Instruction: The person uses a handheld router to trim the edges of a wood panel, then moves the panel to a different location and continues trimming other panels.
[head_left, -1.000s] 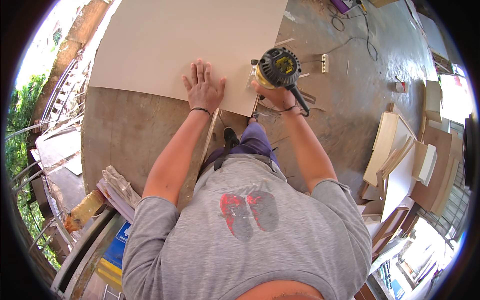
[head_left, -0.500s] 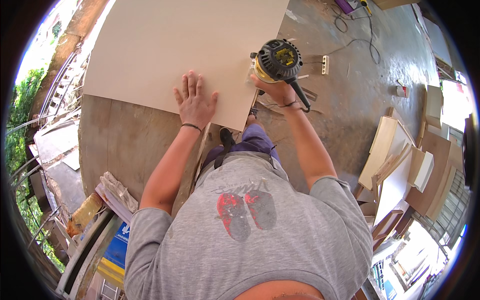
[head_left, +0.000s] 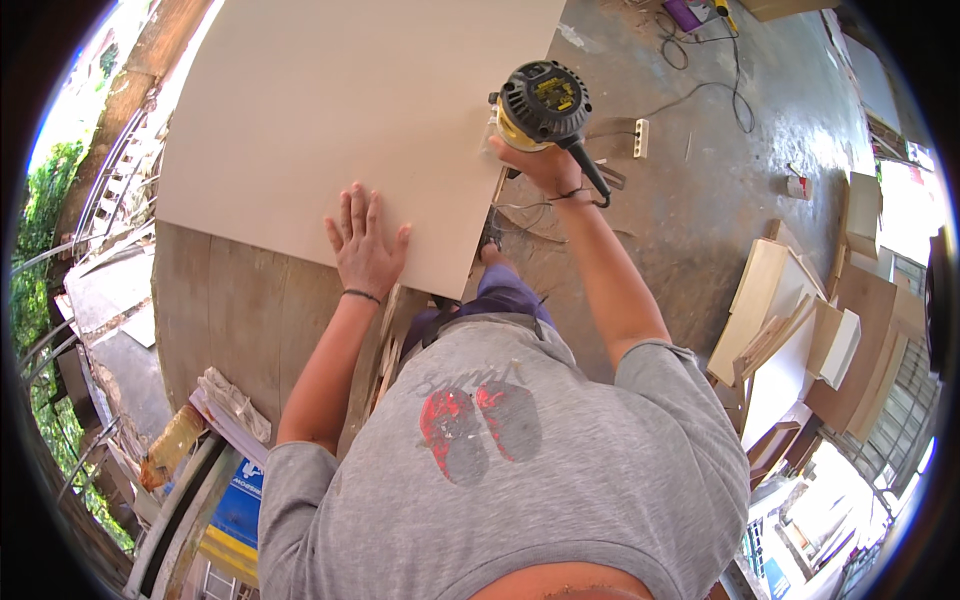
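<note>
A large pale board (head_left: pixel 330 110) lies flat on a brown wooden bench top (head_left: pixel 230 270). My left hand (head_left: pixel 368 248) rests palm down near the board's close edge, fingers spread. At the board's right edge, my right hand (head_left: pixel 540 166) is wrapped round the lower body of a yellow and black trim router (head_left: pixel 543 105). The router stands upright, its round black top facing me and its cord running back past my wrist. Its bit and the edge beneath it are hidden.
A white power strip (head_left: pixel 640 138) and a black cord (head_left: pixel 745 108) lie on the floor to the right. Beyond stands a small pot (head_left: pixel 798 186). Wooden panels and boxes (head_left: pixel 765 300) lean at the right. A blue and yellow box (head_left: pixel 236 515) is at lower left.
The board has shifted toward me, with my left hand moving nearer and slightly left on it. The router in my right hand has moved slightly farther along the board's right edge.
</note>
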